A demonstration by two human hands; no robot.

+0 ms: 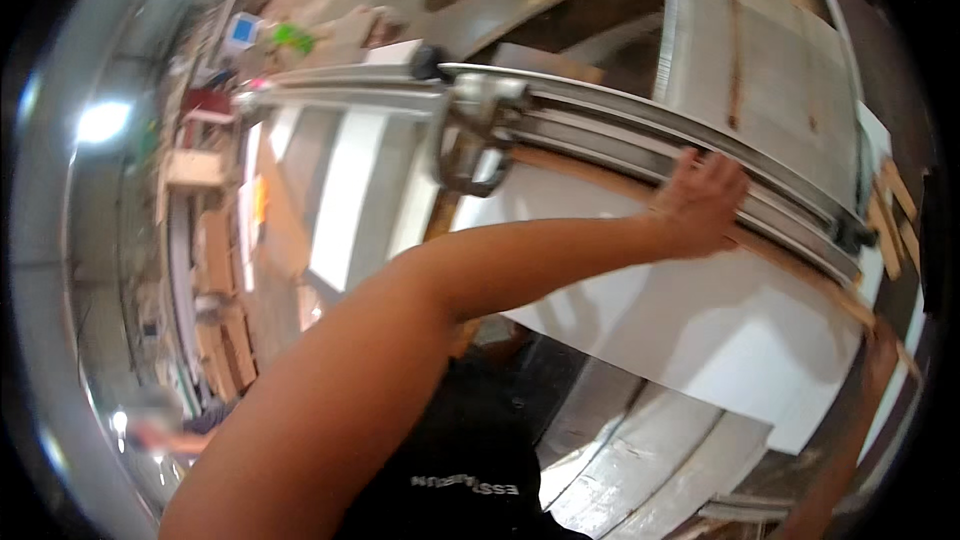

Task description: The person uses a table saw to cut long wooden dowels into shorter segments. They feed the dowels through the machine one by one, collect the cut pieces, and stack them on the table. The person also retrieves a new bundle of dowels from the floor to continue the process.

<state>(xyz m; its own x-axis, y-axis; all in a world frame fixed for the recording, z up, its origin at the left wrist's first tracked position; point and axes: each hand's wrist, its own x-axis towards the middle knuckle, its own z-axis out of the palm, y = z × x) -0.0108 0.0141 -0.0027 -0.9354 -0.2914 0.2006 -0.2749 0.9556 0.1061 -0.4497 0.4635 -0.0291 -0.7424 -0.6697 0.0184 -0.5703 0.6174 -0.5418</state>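
Observation:
My left hand (703,202) reaches across from the lower left, its fingers curled over a long grey metal rail (610,145). Under its palm runs a narrow brown wooden strip (785,265), lying along the near side of the rail. A large white panel (690,330) lies flat on the near side of this strip. Out at the right rim, my right hand (880,348) is at the far right end of the strip. That hand is dim and blurred, so its fingers do not show clearly. A metal clamp-like bracket (475,130) sits at the rail's left part.
Beyond the rail is a grey metal table (790,50) with dark slots. Ribbed metal plates (640,440) show below the panel. Wooden offcuts (888,220) lie at the right, cardboard boxes (225,340) at the left. Another person (165,430) is at the lower left.

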